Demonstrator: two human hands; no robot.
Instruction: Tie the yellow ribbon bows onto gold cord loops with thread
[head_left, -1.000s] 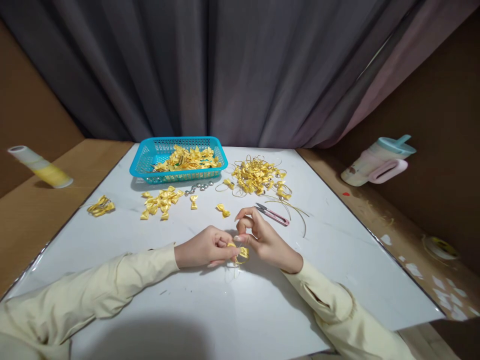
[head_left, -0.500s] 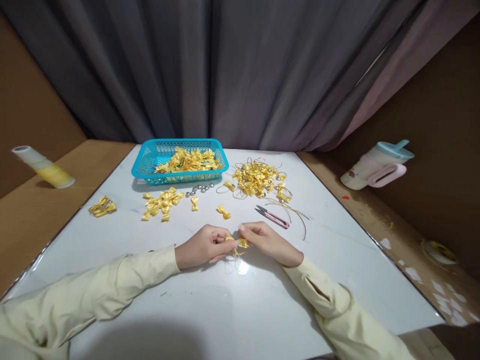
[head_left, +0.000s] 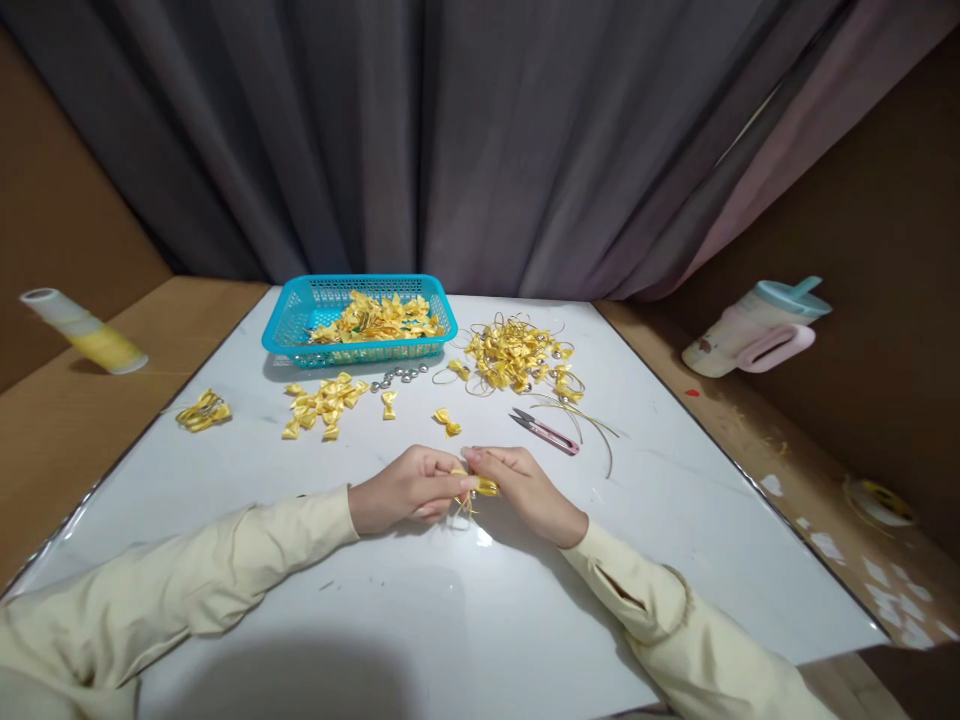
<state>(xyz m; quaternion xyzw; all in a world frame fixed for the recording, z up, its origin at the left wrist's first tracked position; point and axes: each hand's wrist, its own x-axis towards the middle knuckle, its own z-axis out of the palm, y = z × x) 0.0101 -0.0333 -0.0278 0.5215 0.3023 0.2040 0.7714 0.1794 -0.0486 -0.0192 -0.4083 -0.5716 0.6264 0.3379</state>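
Observation:
Low over the middle of the white table (head_left: 442, 610), my left hand (head_left: 414, 485) and my right hand (head_left: 529, 490) meet around one yellow ribbon bow (head_left: 487, 487). Both are closed on it, thumbs and fingertips pinching. Gold cord ends hang below the bow, with a small silvery bit beside it; the fingers cover the rest. Just beyond my hands lies a loose bow (head_left: 447, 422), and another bow (head_left: 388, 404) rests further left. Pink-handled thread snips (head_left: 545, 432) lie beyond my right hand, beside cut lengths of gold cord (head_left: 600, 428).
A blue basket (head_left: 271, 335) of yellow bows stands at the back. Near it are a heap of corded bows (head_left: 510, 358), a bow pile (head_left: 324, 408), silvery beads (head_left: 401, 376) and a cord bundle (head_left: 204, 411). A thread cone (head_left: 90, 335) stands left, a tumbler (head_left: 720, 330) right.
My right hand has shifted slightly left, its fingertips closer to my left hand. The bow between them is more covered, and the cord ends now hang differently.

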